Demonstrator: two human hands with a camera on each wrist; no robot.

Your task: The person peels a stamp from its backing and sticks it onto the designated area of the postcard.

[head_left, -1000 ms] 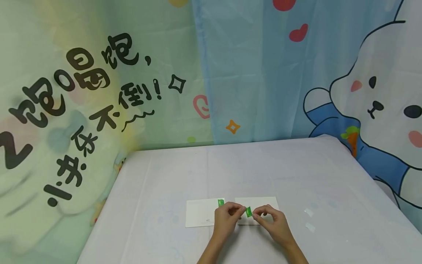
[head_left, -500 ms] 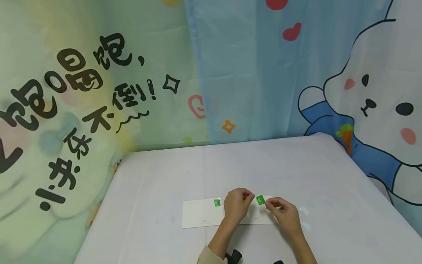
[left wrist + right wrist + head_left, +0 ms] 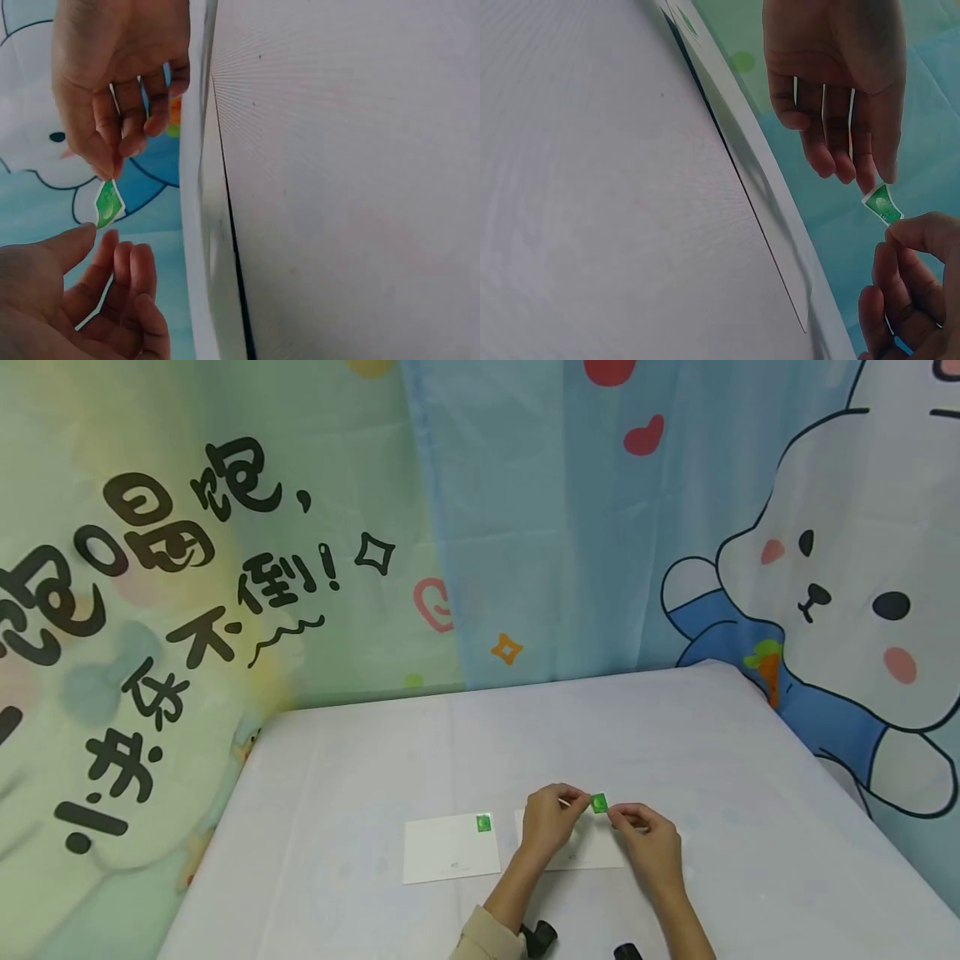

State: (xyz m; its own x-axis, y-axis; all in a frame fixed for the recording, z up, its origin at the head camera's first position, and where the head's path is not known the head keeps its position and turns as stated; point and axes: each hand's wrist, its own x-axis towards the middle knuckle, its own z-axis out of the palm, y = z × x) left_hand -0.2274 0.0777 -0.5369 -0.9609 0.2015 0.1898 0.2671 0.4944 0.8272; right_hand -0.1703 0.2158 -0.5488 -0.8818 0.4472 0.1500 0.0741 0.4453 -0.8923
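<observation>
A small green stamp with a white edge [image 3: 599, 802] is held up above the right-hand white card [image 3: 588, 847]. My left hand [image 3: 551, 818] has thumb and index finger at its left edge. My right hand [image 3: 651, 843] pinches the opposite edge. In the left wrist view the stamp [image 3: 109, 204] hangs bent between the right hand [image 3: 124, 90] and the left thumb. The right wrist view shows the left hand [image 3: 840, 97], the tilted stamp [image 3: 883, 204] and the right hand [image 3: 919, 277] pinching its lower corner. My forearm and hands cover part of the card.
Left of my hands another white card [image 3: 450, 852] lies with a green stamp [image 3: 483, 822] at its upper right corner. White cloth covers the table [image 3: 360, 760]. Printed curtains [image 3: 517, 527] hang behind it. A black wrist device [image 3: 540, 937] sits by the left wrist.
Both hands have moved away from me over the right card, carrying the stamp, which now shows more of its face. The left card's stamp has come fully into view. The head view has shifted.
</observation>
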